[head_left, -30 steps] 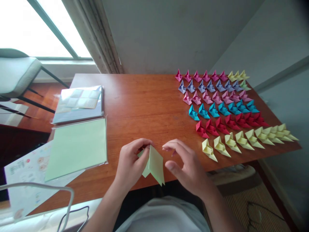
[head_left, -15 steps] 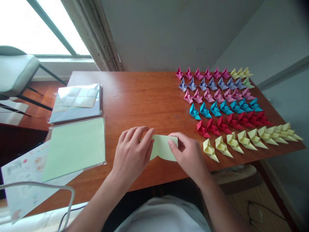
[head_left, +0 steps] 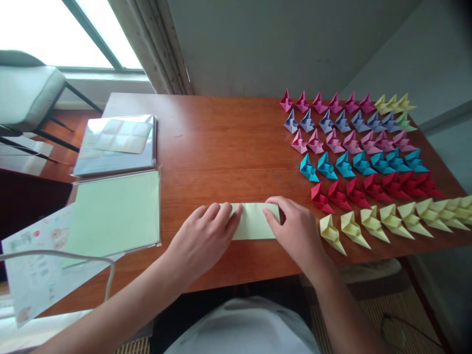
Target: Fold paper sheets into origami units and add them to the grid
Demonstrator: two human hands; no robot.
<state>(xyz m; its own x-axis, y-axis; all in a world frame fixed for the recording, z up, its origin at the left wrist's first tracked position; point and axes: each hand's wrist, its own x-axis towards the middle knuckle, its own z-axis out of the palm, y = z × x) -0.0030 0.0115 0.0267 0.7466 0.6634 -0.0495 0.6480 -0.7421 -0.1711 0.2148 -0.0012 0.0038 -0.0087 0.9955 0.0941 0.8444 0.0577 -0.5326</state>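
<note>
A pale green folded strip of origami paper point(head_left: 255, 225) lies flat at the front of the wooden table. My left hand point(head_left: 206, 236) covers its left part, fingers bent together and pressing on it; the paper's left end is hidden beneath. At the right end, my right hand point(head_left: 297, 231) pinches the paper, thumb on top and the other fingers curled behind the edge. Just right of that hand begins a row of pale yellow folded paper boats point(head_left: 332, 235). Behind them stand red folded boats point(head_left: 320, 197).
Further rows hold blue point(head_left: 309, 168), pink point(head_left: 299, 142), purple point(head_left: 291, 121) and magenta point(head_left: 286, 101) boats. Left on the table point(head_left: 214, 142) lie a pack of green paper point(head_left: 118, 211), a plastic-wrapped pack point(head_left: 88, 152), a printed sheet point(head_left: 37, 265) and a white cable point(head_left: 73, 254).
The paper was bent with a crease in its middle; now it lies flat. My left hand has moved onto it, and both hands sit slightly further right in view. The view has shifted a little.
</note>
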